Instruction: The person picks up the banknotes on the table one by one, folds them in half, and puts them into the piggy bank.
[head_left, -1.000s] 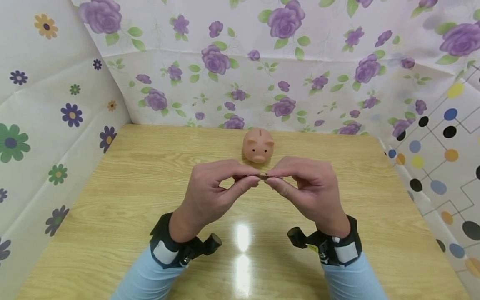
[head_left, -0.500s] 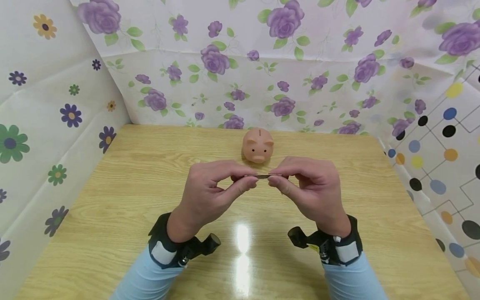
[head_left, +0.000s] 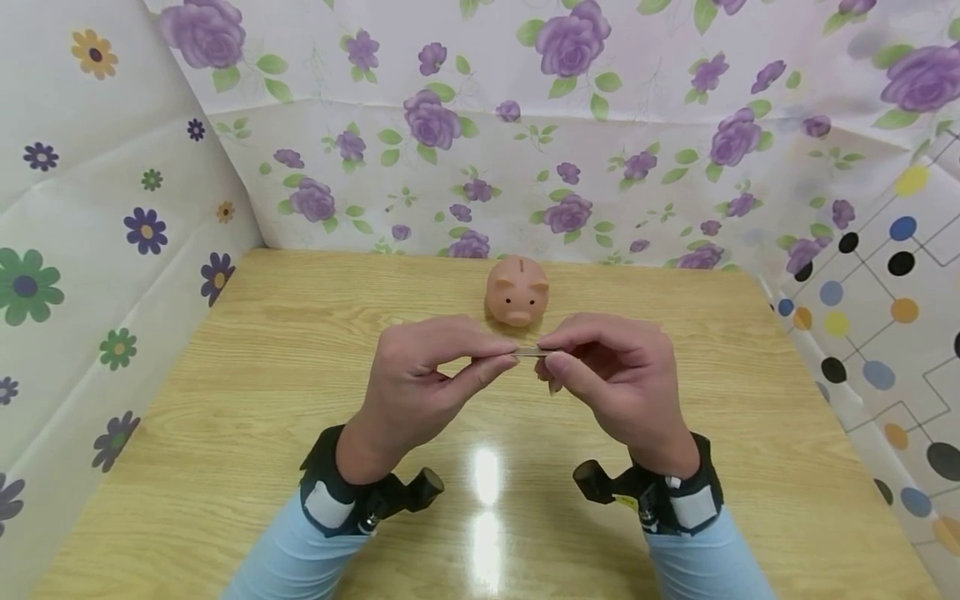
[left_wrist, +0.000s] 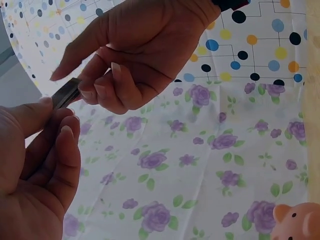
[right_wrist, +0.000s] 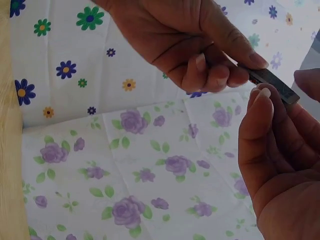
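Between both hands is a small, flat metal nail clipper, seen edge-on in the head view. My left hand pinches one end, its thumb on top and curled fingers below. At the other end my right hand keeps its bent fingertips against the clipper. The right thumb stands a little off the metal in both wrist views. Beyond the hands, a pink piggy bank stands on the table, facing me, its slot on top; part of it shows in the left wrist view.
The wooden table is enclosed by a purple-rose sheet at the back, a daisy-print sheet at left and a dotted sheet at right. Each wrist wears a black strap with a camera.
The right thumb has come away from the clipper's end and the right fingers have shifted beneath it. The clipper has turned slightly, showing a thinner edge. The piggy bank stays put.
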